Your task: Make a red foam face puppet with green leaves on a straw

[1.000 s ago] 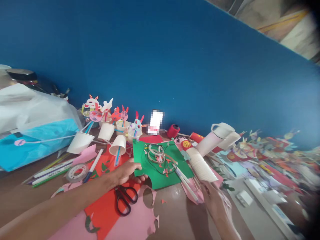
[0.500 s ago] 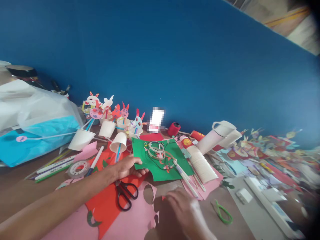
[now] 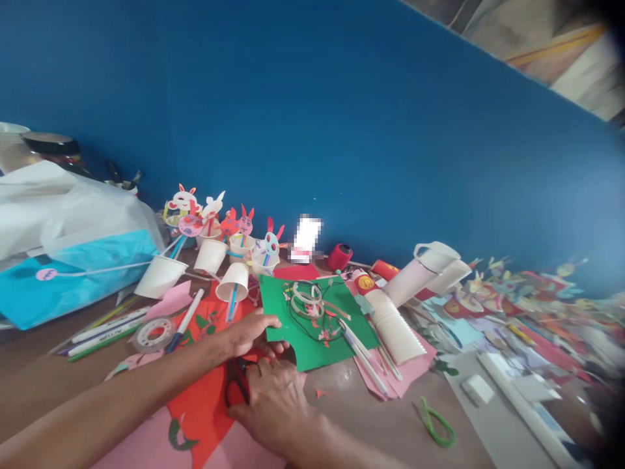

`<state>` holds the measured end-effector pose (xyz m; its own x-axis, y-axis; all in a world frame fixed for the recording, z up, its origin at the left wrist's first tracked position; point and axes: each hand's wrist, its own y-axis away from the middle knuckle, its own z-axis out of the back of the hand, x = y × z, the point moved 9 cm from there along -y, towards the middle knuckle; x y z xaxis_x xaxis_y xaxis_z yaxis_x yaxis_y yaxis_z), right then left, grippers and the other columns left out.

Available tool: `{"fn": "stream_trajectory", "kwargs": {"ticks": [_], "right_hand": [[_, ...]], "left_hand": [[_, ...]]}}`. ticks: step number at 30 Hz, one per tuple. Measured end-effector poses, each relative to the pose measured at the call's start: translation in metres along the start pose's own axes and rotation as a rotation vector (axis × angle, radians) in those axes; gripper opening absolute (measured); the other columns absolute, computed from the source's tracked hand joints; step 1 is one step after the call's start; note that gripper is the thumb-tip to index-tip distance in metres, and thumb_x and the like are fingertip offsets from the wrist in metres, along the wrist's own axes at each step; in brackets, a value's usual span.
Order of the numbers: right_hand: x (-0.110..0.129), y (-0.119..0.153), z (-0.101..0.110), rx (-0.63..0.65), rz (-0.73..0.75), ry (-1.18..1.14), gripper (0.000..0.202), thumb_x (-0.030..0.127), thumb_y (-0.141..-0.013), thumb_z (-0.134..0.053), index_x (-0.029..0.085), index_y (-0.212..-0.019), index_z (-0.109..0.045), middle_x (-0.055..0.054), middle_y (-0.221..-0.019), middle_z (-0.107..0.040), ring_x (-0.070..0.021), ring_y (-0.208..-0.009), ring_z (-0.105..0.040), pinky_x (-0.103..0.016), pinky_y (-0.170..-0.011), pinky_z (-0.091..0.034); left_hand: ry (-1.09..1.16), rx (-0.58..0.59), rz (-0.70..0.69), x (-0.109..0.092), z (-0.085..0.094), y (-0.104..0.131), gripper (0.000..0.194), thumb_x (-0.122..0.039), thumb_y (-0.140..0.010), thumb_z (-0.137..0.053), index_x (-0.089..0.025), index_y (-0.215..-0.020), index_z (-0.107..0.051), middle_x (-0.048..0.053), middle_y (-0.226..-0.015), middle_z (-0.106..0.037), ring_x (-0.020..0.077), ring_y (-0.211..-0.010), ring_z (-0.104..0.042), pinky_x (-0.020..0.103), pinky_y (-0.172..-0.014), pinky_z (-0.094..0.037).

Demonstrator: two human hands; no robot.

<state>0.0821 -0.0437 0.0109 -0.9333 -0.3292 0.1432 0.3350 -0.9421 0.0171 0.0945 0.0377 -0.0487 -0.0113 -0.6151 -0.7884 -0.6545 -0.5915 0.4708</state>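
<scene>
My left hand [image 3: 254, 333] pinches the left edge of a green paper sheet [image 3: 317, 352]. White rings and dark cord [image 3: 308, 299] lie on that sheet. Just below, my right hand [image 3: 276, 391] rests over the black scissors [image 3: 236, 384], its fingers curled at their handles and covering part of them. Under the scissors is red paper [image 3: 205, 384], with pink paper [image 3: 244, 449] beneath. A tiny red scrap [image 3: 319, 393] lies on the brown table right of my right hand.
White paper cups [image 3: 211, 256] with paper animals stand behind. Left are a tape roll [image 3: 153, 333], markers [image 3: 110, 335] and a plastic bag [image 3: 73, 215]. A white pitcher [image 3: 415, 273], a green pipe cleaner [image 3: 437, 423] and a crowded row of paper crafts are on the right.
My right hand has moved left from the bare table onto the scissors. My left hand still holds the green sheet. The view has shifted slightly.
</scene>
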Motion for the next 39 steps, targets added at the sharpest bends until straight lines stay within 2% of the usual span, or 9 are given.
{"fn": "stream_trajectory", "kwargs": {"ticks": [5, 13, 18, 20, 22, 24, 27, 31, 39], "right_hand": [[-0.007, 0.000, 0.006, 0.067, 0.005, 0.034, 0.031, 0.033, -0.073, -0.058, 0.011, -0.096, -0.055, -0.015, -0.084, -0.064, -0.0259, -0.071, -0.062, -0.033, -0.058, -0.047], [-0.025, 0.028, 0.010, 0.370, 0.272, -0.107, 0.034, 0.040, -0.068, -0.052, 0.017, -0.090, -0.061, -0.007, -0.079, -0.067, -0.0207, -0.070, -0.061, -0.026, -0.060, -0.042], [-0.058, 0.050, 0.012, 0.576, 0.376, -0.557, 0.039, 0.030, -0.063, -0.060, 0.020, -0.101, -0.060, 0.001, -0.075, -0.065, -0.0109, -0.059, -0.056, -0.017, -0.053, -0.039], [-0.081, 0.059, 0.005, 0.745, 0.291, -0.871, 0.048, 0.031, -0.061, -0.063, 0.018, -0.107, -0.056, 0.000, -0.078, -0.062, -0.0075, -0.052, -0.051, -0.015, -0.047, -0.037], [-0.104, 0.062, 0.001, 0.811, 0.164, -1.161, 0.055, 0.037, -0.059, -0.068, 0.015, -0.106, -0.053, -0.003, -0.080, -0.060, -0.0069, -0.053, -0.051, -0.016, -0.048, -0.039], [-0.119, 0.063, -0.001, 0.803, 0.078, -1.404, 0.057, 0.043, -0.058, -0.070, 0.012, -0.102, -0.050, -0.004, -0.074, -0.059, -0.0082, -0.053, -0.052, -0.017, -0.048, -0.040], [-0.126, 0.063, 0.002, 0.691, 0.076, -1.544, 0.064, 0.054, -0.056, -0.069, 0.011, -0.099, -0.047, -0.003, -0.068, -0.057, -0.0078, -0.051, -0.050, -0.017, -0.047, -0.037], [-0.115, 0.070, 0.006, 0.646, 0.131, -1.540, 0.072, 0.070, -0.062, -0.052, 0.010, -0.101, -0.049, -0.006, -0.072, -0.056, -0.0115, -0.058, -0.052, -0.022, -0.054, -0.037], [-0.113, 0.071, -0.011, 0.577, 0.038, -1.510, 0.062, 0.068, -0.074, -0.038, 0.011, -0.094, -0.051, -0.003, -0.060, -0.055, -0.0095, -0.046, -0.048, -0.020, -0.045, -0.032]], "left_hand": [[-0.022, 0.005, -0.015, 0.002, 0.002, -0.002, 0.022, -0.028, -0.067, -0.058, -0.012, -0.081, -0.051, 0.009, -0.063, -0.067, 0.0149, -0.050, -0.060, 0.023, -0.044, -0.046], [-0.034, 0.017, -0.062, -0.004, -0.001, 0.001, 0.020, -0.026, -0.066, -0.060, -0.011, -0.077, -0.055, 0.009, -0.062, -0.067, 0.0166, -0.050, -0.061, 0.026, -0.045, -0.046], [-0.017, -0.007, -0.083, -0.005, 0.002, -0.002, 0.018, -0.024, -0.066, -0.059, -0.012, -0.078, -0.053, 0.007, -0.061, -0.065, 0.0158, -0.049, -0.060, 0.026, -0.044, -0.045], [-0.009, -0.034, -0.088, -0.004, 0.005, -0.004, 0.017, -0.024, -0.065, -0.060, -0.013, -0.076, -0.051, 0.005, -0.060, -0.064, 0.0150, -0.049, -0.059, 0.025, -0.042, -0.045], [0.001, -0.060, -0.097, -0.004, 0.008, -0.006, 0.017, -0.023, -0.064, -0.060, -0.015, -0.074, -0.050, 0.001, -0.056, -0.061, 0.0131, -0.046, -0.056, 0.024, -0.040, -0.044], [0.011, -0.077, -0.103, -0.006, 0.009, -0.007, 0.016, -0.023, -0.063, -0.061, -0.016, -0.071, -0.049, -0.002, -0.052, -0.057, 0.0110, -0.042, -0.052, 0.023, -0.038, -0.043], [0.031, -0.085, -0.094, -0.007, 0.009, -0.007, 0.016, -0.023, -0.063, -0.061, -0.015, -0.071, -0.049, -0.003, -0.050, -0.055, 0.0097, -0.041, -0.049, 0.022, -0.039, -0.043], [0.061, -0.083, -0.091, -0.007, 0.009, -0.005, 0.015, -0.021, -0.064, -0.060, -0.015, -0.072, -0.048, -0.002, -0.052, -0.056, 0.0097, -0.043, -0.050, 0.023, -0.041, -0.044], [0.037, -0.085, -0.161, -0.006, 0.011, -0.009, 0.014, -0.020, -0.062, -0.060, -0.014, -0.070, -0.049, 0.000, -0.055, -0.057, 0.0123, -0.046, -0.053, 0.024, -0.040, -0.045]]}}
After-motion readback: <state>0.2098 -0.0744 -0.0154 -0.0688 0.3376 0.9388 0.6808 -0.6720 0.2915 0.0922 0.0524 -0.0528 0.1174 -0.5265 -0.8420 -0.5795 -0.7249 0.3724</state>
